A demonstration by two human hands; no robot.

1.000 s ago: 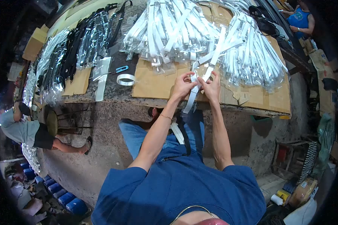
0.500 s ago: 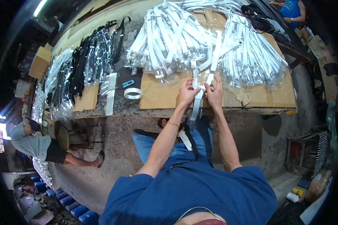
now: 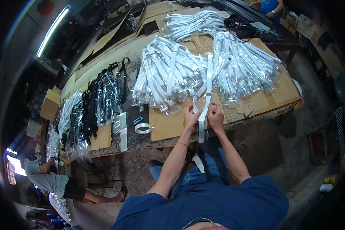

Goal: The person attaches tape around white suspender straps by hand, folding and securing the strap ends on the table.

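A white strap (image 3: 201, 130) runs between my hands at the front of the table, its lower end hanging over the edge and its upper part reaching toward the bagged straps. My left hand (image 3: 190, 117) pinches the strap from the left side. On the other side, my right hand (image 3: 216, 118) has its fingers curled against the strap at about the same height. Just beyond my fingers lie a left pile of white straps in clear plastic (image 3: 168, 73) and a right pile of bagged white straps (image 3: 243, 69).
Cardboard (image 3: 166, 126) covers the tabletop under the piles. To the left are a tape roll (image 3: 143, 128), a blue-handled cutter (image 3: 137, 120) and black straps in plastic (image 3: 103, 96). A person (image 3: 51, 178) sits at far left; another person (image 3: 270, 7) is at upper right.
My view has tilted up, so the table and piles sit lower in the picture. Both hands stay at the strap; the right fingers look more curled than before.
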